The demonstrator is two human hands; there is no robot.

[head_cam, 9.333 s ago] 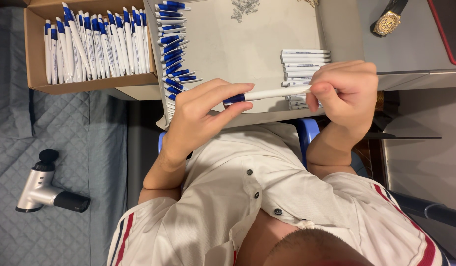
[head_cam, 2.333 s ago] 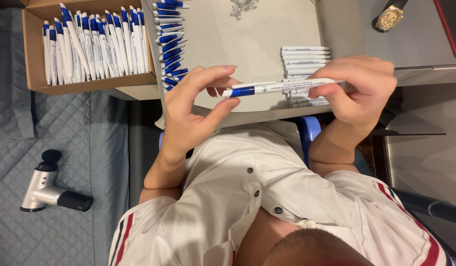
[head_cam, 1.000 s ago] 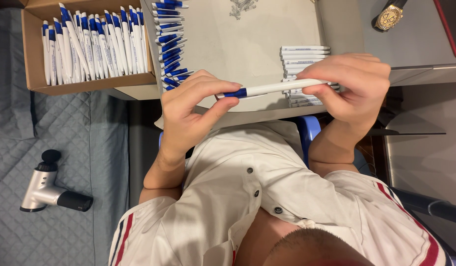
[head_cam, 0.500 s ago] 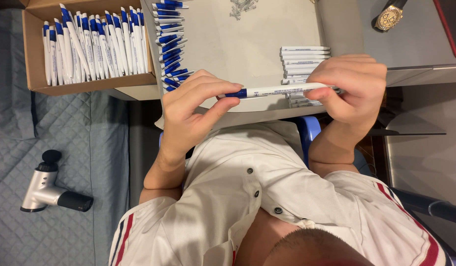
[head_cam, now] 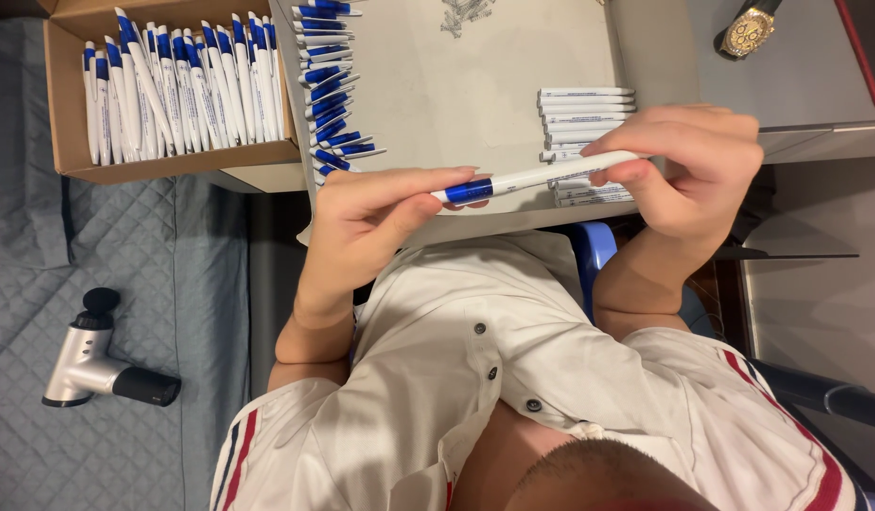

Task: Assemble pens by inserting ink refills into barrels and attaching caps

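Observation:
A white pen with a blue grip section (head_cam: 537,177) is held level above the front edge of the pale table (head_cam: 475,76). My left hand (head_cam: 362,222) pinches its blue end between thumb and fingertips. My right hand (head_cam: 688,166) wraps around the white barrel at the other end. Just behind the pen, a stack of white pen barrels (head_cam: 581,109) lies on the table. Several blue pen parts (head_cam: 329,85) lie in a row on the left side of the table.
A cardboard box (head_cam: 173,161) full of blue-and-white pens stands at the upper left. A gold wristwatch (head_cam: 748,30) lies at the far right. A silver and black massage gun (head_cam: 97,358) rests on the grey quilted surface at the left.
Both hands have kept hold of the pen. It has shifted slightly between the fingers, and its right end is now a little higher.

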